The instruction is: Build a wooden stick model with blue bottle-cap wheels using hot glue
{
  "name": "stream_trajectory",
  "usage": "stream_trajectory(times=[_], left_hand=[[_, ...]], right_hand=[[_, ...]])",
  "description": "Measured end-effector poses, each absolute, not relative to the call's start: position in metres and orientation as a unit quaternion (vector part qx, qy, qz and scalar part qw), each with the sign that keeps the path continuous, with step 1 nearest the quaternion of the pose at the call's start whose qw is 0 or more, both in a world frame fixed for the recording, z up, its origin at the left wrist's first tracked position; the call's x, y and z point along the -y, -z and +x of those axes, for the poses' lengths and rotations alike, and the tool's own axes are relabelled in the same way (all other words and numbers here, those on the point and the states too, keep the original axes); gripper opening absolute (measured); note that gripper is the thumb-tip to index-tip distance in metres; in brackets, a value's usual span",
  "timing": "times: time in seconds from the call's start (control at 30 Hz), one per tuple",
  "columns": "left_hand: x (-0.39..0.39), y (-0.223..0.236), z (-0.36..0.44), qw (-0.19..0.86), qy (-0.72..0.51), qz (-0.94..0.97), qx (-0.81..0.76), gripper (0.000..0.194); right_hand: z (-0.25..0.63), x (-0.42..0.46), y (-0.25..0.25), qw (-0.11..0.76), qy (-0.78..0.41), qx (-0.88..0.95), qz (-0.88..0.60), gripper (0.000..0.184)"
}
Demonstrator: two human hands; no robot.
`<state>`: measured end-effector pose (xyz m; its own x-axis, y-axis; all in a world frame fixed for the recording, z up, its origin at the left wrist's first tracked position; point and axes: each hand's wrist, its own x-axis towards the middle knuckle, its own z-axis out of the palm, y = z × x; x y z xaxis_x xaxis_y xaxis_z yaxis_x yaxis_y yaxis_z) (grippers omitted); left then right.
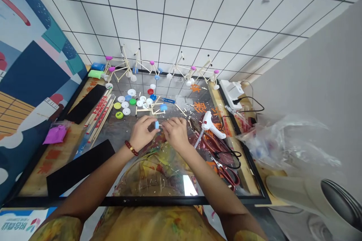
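Pale-blue plastic cap [157, 124] pinched narrow between the fingers [149, 121] of my left hand [140, 132], over the glass-topped worktop [135, 201], just beside my right hand [175, 132]; those right fingers curl in close, but I cannot tell whether they grip anything. Cap small, rounded, judged light and stiff, smooth enough to slip. Safest hold: across its rim. Looks plain, matte, unmarked from here.
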<state>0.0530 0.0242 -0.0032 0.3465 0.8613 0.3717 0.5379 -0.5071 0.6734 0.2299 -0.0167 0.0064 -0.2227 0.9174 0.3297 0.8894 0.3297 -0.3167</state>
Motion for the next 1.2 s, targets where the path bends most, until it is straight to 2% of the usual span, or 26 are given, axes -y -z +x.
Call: stream_trajectory(times=[0.17,0.6,0.7,0.77,0.83,0.93,1.0,1.1,1.2], left_hand=[[-0.019,0.002,0.052,0.274,-0.4,0.773,-0.409,0.03],[-0.023,0.005,0.045,0.327,-0.357,0.787,-0.382,0.03],[-0.023,0.004,0.045,0.269,-0.32,0.807,-0.417,0.031],[-0.024,0.003,0.043,0.22,-0.293,0.828,-0.425,0.031],[-0.024,0.002,0.04,0.205,-0.278,0.836,-0.426,0.037],[-0.025,-0.002,0.033,0.227,-0.282,0.827,-0.431,0.052],[-0.027,-0.007,0.028,0.251,-0.311,0.805,-0.439,0.044],[-0.028,-0.025,0.02,0.289,-0.394,0.741,-0.461,0.015],[-0.022,-0.052,0.014,0.323,-0.461,0.685,-0.462,0.016]], right_hand=[[0.232,0.017,-0.01,0.278,-0.041,0.767,-0.577,0.014],[0.237,0.014,-0.004,0.265,-0.13,0.76,-0.579,0.015],[0.236,0.015,-0.008,0.25,-0.134,0.761,-0.583,0.01],[0.241,0.018,-0.017,0.258,-0.127,0.759,-0.584,0.018],[0.251,0.022,-0.029,0.29,-0.114,0.741,-0.595,0.026],[0.275,0.029,-0.048,0.355,-0.087,0.697,-0.617,0.023],[0.292,0.035,-0.058,0.392,-0.071,0.674,-0.622,0.021],[0.309,0.044,-0.068,0.431,-0.058,0.655,-0.617,0.017],[0.312,0.05,-0.071,0.461,-0.07,0.656,-0.594,0.014]])
